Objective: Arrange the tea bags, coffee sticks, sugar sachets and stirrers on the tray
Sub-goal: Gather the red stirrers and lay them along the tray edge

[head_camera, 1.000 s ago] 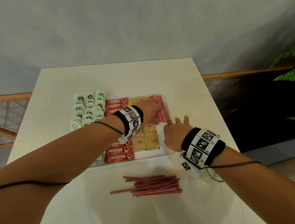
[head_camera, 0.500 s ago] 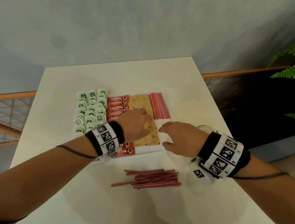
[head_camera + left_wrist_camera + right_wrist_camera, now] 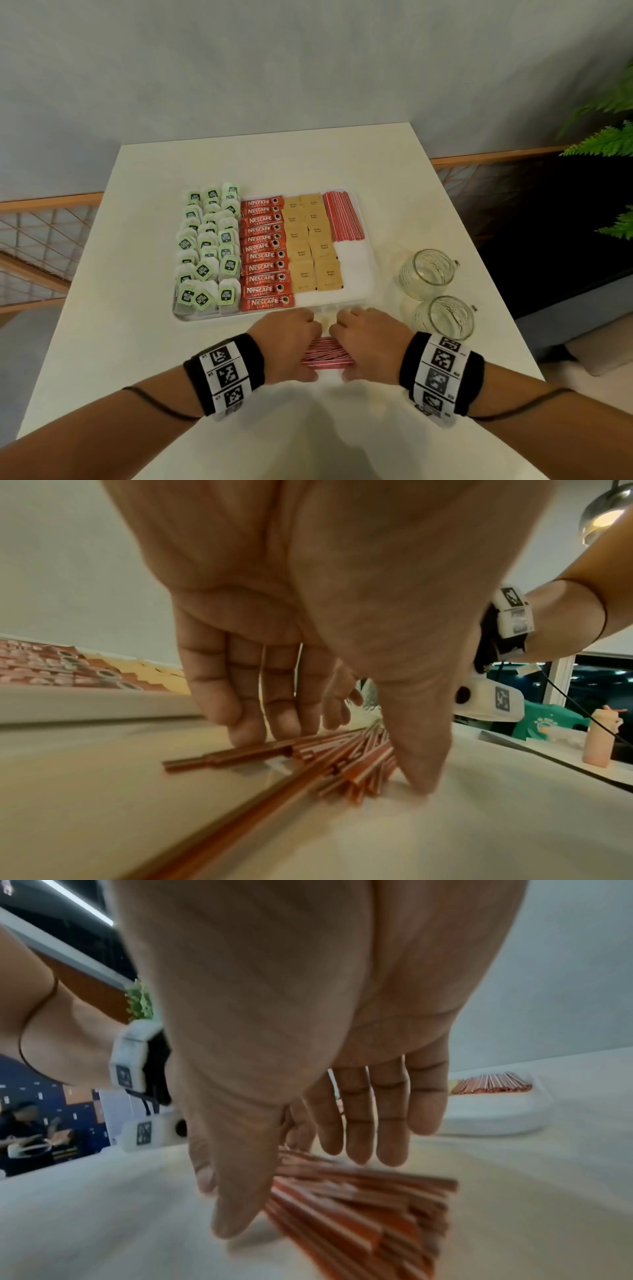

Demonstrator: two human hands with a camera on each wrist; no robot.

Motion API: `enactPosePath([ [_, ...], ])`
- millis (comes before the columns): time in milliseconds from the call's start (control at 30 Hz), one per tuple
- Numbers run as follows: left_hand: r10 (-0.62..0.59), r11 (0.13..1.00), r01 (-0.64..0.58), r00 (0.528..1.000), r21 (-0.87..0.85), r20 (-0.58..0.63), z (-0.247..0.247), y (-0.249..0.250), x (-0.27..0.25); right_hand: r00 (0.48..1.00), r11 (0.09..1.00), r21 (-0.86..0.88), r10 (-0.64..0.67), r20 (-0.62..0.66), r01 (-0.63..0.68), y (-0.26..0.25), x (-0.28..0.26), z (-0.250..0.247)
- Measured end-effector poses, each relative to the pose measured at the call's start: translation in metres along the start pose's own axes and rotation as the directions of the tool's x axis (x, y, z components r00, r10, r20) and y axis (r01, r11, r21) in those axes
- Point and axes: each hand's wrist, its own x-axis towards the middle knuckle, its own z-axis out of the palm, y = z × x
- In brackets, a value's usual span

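A loose pile of red stirrers (image 3: 327, 354) lies on the white table just in front of the tray (image 3: 354, 270). My left hand (image 3: 287, 339) covers its left end and my right hand (image 3: 368, 337) its right end. In the left wrist view, straight fingers (image 3: 240, 723) touch the far side of the stirrers (image 3: 342, 753) and the thumb stands on the near side. In the right wrist view, straight fingers (image 3: 387, 1123) hover over the stirrers (image 3: 359, 1196), thumb down beside them. The tray holds tea bags (image 3: 207, 250), coffee sticks (image 3: 265, 255), sugar sachets (image 3: 313, 246) and a stirrer row (image 3: 342, 216).
Two empty glass mugs (image 3: 426, 272) (image 3: 445, 317) stand on the table right of the tray, close to my right wrist. A white patch of the tray lies bare below the stirrer row. A green plant (image 3: 609, 137) hangs past the table's right edge.
Both hands have pulled back off the tray and come down on the loose stirrer pile, which is now bunched shorter between them. The camera has moved, bringing the mugs into view.
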Motion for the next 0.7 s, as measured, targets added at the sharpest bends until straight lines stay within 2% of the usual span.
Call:
enactPosePath([
  [167,-0.041,0.995,0.040,0.999,-0.096,-0.007,0.010,0.008,-0.002,0.998,0.991,0.122,0.066,-0.019,-0.063,-0.001,0.004,0.009],
  [433,-0.082,0.979,0.070,0.995,-0.189,-0.055,0.024,0.013,-0.001,0.998,0.988,0.141,0.062,0.006,-0.063,-0.009,0.010,0.011],
  [700,-0.089,0.993,0.085,0.995,-0.077,-0.053,0.029,0.021,-0.002,0.999,0.996,0.081,0.049,-0.018,-0.047,-0.016,0.009,0.018],
])
